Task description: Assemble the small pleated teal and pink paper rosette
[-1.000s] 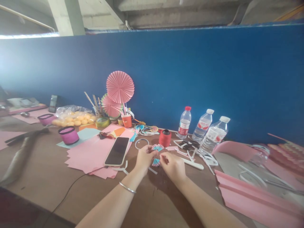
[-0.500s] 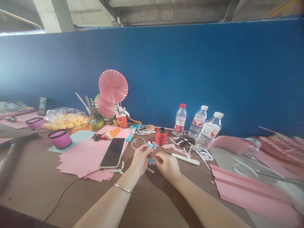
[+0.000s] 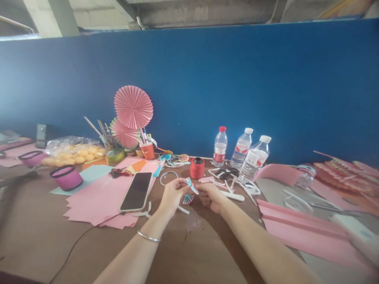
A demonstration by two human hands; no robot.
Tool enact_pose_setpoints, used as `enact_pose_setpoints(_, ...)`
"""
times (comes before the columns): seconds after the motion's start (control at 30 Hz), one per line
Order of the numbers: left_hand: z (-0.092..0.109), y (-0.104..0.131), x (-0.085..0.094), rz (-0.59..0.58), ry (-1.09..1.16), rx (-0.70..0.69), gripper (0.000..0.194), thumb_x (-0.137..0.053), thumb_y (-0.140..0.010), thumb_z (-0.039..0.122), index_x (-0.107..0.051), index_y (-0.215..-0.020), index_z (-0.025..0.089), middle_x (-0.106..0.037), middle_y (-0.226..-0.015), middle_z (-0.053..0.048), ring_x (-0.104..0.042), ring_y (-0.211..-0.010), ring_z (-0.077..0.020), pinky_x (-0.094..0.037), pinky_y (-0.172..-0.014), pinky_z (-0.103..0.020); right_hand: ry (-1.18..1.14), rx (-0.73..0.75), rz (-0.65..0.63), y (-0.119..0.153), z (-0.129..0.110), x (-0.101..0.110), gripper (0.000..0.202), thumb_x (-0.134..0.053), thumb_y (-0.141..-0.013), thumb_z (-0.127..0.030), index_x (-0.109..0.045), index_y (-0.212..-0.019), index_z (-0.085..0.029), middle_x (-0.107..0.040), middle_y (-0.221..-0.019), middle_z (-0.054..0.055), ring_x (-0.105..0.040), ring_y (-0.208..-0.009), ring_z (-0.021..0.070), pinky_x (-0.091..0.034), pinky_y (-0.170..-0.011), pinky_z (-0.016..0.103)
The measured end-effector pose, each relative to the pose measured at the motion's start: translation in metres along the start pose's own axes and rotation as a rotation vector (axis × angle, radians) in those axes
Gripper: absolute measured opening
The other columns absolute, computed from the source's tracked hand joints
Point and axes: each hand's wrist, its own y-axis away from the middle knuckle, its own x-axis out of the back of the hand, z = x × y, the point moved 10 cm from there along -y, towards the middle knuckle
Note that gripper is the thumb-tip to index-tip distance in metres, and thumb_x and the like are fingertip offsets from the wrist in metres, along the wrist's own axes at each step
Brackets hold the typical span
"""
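A small pleated paper piece point(image 3: 192, 186), light blue and white with some pink, is held up between my hands above the table. My left hand point(image 3: 174, 194) pinches its left end between thumb and fingers. At its right end, the fingers of my right hand point(image 3: 211, 196) are closed and seem to grip the edge. Below them a small blue-and-pink pleated paper fan point(image 3: 187, 199) lies on the brown table point(image 3: 189, 240). Just beyond my hands stands a red spool of thread point(image 3: 197, 168), with a silver ring point(image 3: 169, 178) to its left.
Left of my hands, a phone point(image 3: 136, 191) rests on pink paper sheets point(image 3: 85, 205). White strips and a white-handled knife point(image 3: 233, 195) lie to the right, before several plastic bottles point(image 3: 219, 148). Folded pink paper point(image 3: 302, 228) is at far right; large pink fans point(image 3: 134, 107) stand behind.
The pleated piece in my fingers has turned from a spread fan to a narrow, slanted strip. The other small fan now shows in full below my hands. The view has shifted slightly right.
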Motion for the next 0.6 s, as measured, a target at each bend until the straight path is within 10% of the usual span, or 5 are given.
enact_pose_setpoints(0.6,-0.009,-0.002,0.014,0.088,0.045,0.03,0.024,-0.068,-0.055,0.022,-0.058,-0.076,0.015,-0.064,-0.067,0.0,-0.058,-0.06,-0.0104,-0.045,-0.06,-0.02,0.101,0.104,0.065,0.003,-0.012,0.002,0.026,-0.055,-0.062,-0.036,-0.039,-0.054,-0.018,-0.02,-0.036,-0.012,-0.013,-0.03,0.0012,-0.005,-0.033,0.018)
